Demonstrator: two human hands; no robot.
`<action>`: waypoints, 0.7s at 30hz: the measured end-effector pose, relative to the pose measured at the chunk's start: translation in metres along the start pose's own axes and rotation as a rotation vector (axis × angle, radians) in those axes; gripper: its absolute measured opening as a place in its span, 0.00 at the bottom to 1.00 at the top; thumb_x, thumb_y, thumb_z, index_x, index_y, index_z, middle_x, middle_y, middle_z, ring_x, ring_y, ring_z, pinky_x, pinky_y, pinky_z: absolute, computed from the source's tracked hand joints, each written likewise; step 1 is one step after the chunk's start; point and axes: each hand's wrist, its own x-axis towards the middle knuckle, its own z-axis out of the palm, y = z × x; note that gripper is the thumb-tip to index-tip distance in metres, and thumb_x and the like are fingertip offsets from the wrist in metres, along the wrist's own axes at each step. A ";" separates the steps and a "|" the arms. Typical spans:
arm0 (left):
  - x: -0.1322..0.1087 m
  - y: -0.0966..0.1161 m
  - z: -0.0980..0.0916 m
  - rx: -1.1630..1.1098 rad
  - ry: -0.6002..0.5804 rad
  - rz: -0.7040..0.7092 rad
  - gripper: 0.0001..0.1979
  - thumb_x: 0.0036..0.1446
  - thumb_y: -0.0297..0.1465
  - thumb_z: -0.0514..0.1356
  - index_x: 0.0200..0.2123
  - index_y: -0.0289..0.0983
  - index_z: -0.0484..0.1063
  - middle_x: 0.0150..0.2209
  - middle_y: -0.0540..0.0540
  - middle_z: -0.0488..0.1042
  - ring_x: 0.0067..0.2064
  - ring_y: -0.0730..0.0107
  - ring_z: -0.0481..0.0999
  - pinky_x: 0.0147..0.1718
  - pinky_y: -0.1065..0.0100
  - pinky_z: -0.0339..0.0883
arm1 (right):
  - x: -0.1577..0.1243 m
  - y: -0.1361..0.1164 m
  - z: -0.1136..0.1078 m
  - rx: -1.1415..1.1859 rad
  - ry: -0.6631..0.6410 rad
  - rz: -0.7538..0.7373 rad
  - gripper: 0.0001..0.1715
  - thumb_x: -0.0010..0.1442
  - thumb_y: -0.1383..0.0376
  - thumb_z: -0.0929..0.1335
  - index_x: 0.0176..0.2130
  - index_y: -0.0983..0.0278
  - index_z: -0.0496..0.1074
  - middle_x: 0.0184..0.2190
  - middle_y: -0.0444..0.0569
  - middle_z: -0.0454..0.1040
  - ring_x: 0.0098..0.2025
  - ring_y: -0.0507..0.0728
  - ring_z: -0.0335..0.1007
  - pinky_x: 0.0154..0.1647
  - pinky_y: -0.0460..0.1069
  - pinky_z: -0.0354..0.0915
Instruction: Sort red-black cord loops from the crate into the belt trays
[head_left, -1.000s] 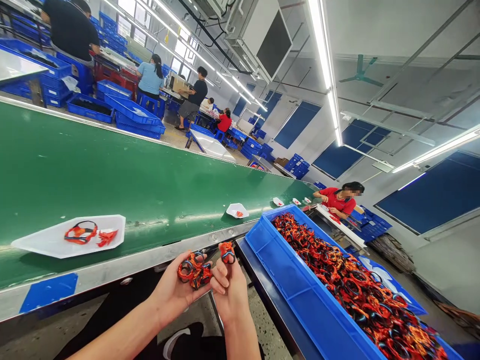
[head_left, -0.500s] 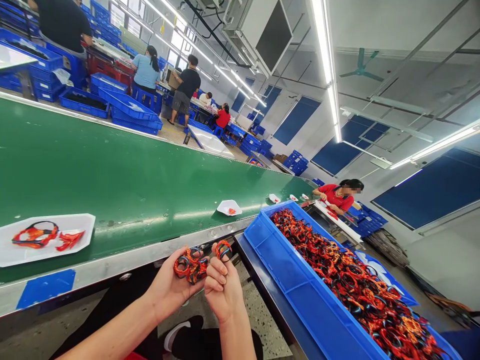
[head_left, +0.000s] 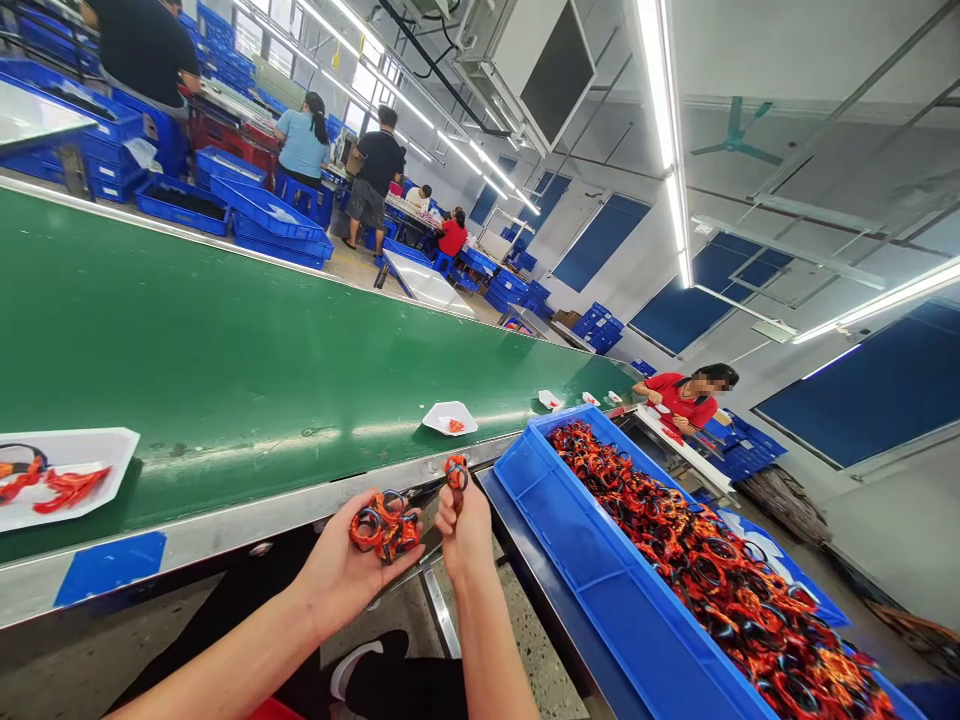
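My left hand (head_left: pixel 334 565) is cupped palm up and holds a small cluster of orange-and-black rings (head_left: pixel 386 527). Beside it, my right hand (head_left: pixel 469 535) is closed, pinching a single orange-and-black ring (head_left: pixel 455 473) upright between thumb and fingertips. The two hands are apart, in front of the metal edge of a green conveyor belt (head_left: pixel 225 330). Just beyond the right hand, a white tray (head_left: pixel 433 420) with small orange-red pieces lies on the belt. At the left, a larger-looking white tray (head_left: pixel 120 452), cut off by the view, carries a ring and orange-red pieces.
A blue crate (head_left: pixel 577 560) heaped with orange-and-black rings (head_left: pixel 697 560) stands to the right. More white trays (head_left: pixel 550 400) lie farther along the belt. A co-worker in red (head_left: pixel 686 400) sits past the crate. Blue bins (head_left: pixel 277 215) and other people are across the belt.
My right hand has moved away from the left one, up and slightly right, carrying its ring. The trays on the belt have shifted left. My left hand stays cupped around its rings.
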 end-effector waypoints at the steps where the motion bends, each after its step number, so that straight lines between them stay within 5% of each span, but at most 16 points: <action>1: -0.001 0.001 0.001 -0.004 -0.002 0.008 0.10 0.54 0.34 0.59 0.35 0.32 0.72 0.37 0.37 0.77 0.42 0.53 0.77 0.46 0.47 0.70 | 0.012 -0.003 0.003 -0.108 0.052 -0.066 0.16 0.55 0.54 0.64 0.30 0.65 0.66 0.15 0.36 0.57 0.13 0.44 0.42 0.11 0.40 0.41; 5: -0.004 0.005 0.003 -0.027 -0.013 0.008 0.11 0.54 0.34 0.59 0.37 0.32 0.72 0.39 0.36 0.76 0.45 0.50 0.76 0.46 0.47 0.70 | 0.057 -0.017 0.012 -0.294 0.110 -0.178 0.19 0.55 0.53 0.64 0.32 0.67 0.68 0.18 0.42 0.68 0.14 0.45 0.51 0.11 0.40 0.48; 8: -0.006 0.010 0.004 -0.044 -0.013 0.011 0.12 0.54 0.35 0.59 0.38 0.31 0.72 0.39 0.36 0.76 0.45 0.50 0.76 0.46 0.47 0.70 | 0.064 -0.024 0.013 -0.360 0.089 -0.193 0.20 0.54 0.54 0.65 0.38 0.67 0.69 0.24 0.47 0.74 0.16 0.47 0.59 0.12 0.41 0.53; 12: -0.008 0.014 0.004 -0.055 -0.025 0.028 0.12 0.55 0.35 0.58 0.38 0.31 0.72 0.41 0.35 0.76 0.45 0.50 0.75 0.46 0.47 0.69 | 0.023 -0.019 0.009 -0.454 -0.021 -0.203 0.24 0.57 0.54 0.64 0.49 0.65 0.67 0.24 0.43 0.72 0.16 0.47 0.57 0.13 0.41 0.52; 16: -0.007 0.011 0.005 -0.046 -0.061 0.041 0.10 0.56 0.34 0.57 0.34 0.32 0.73 0.36 0.40 0.77 0.38 0.58 0.77 0.45 0.49 0.70 | -0.030 -0.010 0.009 -0.676 -0.152 -0.272 0.16 0.60 0.57 0.63 0.42 0.64 0.72 0.21 0.41 0.68 0.19 0.48 0.58 0.20 0.43 0.57; 21: -0.004 0.000 0.004 0.041 -0.071 0.004 0.09 0.56 0.34 0.58 0.32 0.33 0.73 0.33 0.43 0.77 0.34 0.64 0.76 0.41 0.56 0.73 | -0.052 -0.010 0.015 -0.912 -0.161 -0.390 0.17 0.60 0.61 0.63 0.47 0.62 0.71 0.23 0.42 0.69 0.23 0.50 0.62 0.25 0.45 0.60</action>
